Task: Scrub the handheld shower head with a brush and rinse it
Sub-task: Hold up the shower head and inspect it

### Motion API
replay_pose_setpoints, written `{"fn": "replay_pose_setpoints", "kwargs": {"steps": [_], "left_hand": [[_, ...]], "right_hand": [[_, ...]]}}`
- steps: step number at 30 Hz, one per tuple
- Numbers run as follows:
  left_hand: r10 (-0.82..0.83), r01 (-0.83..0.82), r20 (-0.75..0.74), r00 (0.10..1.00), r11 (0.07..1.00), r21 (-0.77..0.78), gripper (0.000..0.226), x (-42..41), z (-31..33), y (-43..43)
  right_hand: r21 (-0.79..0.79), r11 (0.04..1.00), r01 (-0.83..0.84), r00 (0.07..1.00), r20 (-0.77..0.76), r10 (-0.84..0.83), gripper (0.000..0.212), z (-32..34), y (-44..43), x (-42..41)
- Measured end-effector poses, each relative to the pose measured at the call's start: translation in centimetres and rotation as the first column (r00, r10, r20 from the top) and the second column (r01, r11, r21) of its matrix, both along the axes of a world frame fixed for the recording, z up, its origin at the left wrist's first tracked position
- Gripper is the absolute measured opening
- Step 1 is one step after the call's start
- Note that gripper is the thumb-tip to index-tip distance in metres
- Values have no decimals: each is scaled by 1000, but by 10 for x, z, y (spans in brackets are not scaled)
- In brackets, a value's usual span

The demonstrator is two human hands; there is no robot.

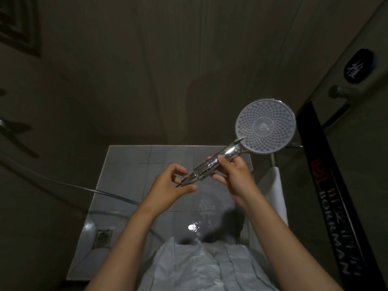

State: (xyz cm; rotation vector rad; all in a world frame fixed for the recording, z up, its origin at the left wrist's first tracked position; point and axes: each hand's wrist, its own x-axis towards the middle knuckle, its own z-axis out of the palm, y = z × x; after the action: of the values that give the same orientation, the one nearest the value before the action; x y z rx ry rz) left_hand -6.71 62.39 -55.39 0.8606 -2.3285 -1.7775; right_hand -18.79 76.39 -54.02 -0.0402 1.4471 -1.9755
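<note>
The shower head [265, 126] hangs in mid-air above the wet tiled floor [126, 162], its round nozzle face turned up toward the camera and its chrome handle [216, 164] running down from it toward 7 o'clock. So the long axis lies from 1 o'clock at the face to 7 o'clock at the hose end. The right hand [235, 175] is wrapped around the handle's middle, thumb over the top, fingers curled under. The left hand [172, 185] pinches the narrow lower tip where the hose [69, 186] joins, fingertips pressed together on the fitting. The face lies at 1 o'clock from both grips, with the right hand nearer to it. No brush shows, so scrubbing probably needs the left hand freed. On the dark door frame [327, 185] at 3 o'clock, white letters read "BORRMAN" beside a red logo; other marks there are illegible.
</note>
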Motion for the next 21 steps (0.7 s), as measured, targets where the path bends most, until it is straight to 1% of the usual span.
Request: {"fn": "replay_pose_setpoints", "kwargs": {"steps": [4, 7, 11, 13, 15, 17, 19, 21], "left_hand": [[33, -32, -82, 996, 999, 19, 26, -3, -4, -1], [-28, 35, -101, 995, 997, 67, 15, -7, -1, -5], [-46, 65, -120, 992, 984, 165, 9, -14, -1, -10], [-68, 93, -129, 989, 976, 198, 11, -16, -2, -11], [-84, 106, -120, 989, 976, 190, 19, -17, -3, -13], [-102, 119, -103, 989, 978, 169, 22, -19, -2, -14], [-102, 115, -85, 991, 979, 171, 15, -21, -2, -13], [-74, 89, -85, 994, 978, 191, 2, -23, -5, -14]], "right_hand": [[-8, 1000, 13, 1000, 25, -13, 16, -2, -1, -2], [-11, 1000, 29, 999, 24, -29, 17, -2, -3, -5], [-19, 999, 31, 999, 16, -31, 8, -2, -8, -12], [-22, 1000, 20, 1000, -2, -20, 8, -1, -10, -15], [-26, 1000, 10, 1000, -8, -10, 12, 0, -11, -18], [-27, 1000, 8, 1000, 0, -8, 17, 0, -12, -20], [-28, 1000, 3, 1000, 12, -3, 19, 0, -13, -21], [-27, 1000, 10, 1000, 18, -10, 16, -1, -14, -22]]}}
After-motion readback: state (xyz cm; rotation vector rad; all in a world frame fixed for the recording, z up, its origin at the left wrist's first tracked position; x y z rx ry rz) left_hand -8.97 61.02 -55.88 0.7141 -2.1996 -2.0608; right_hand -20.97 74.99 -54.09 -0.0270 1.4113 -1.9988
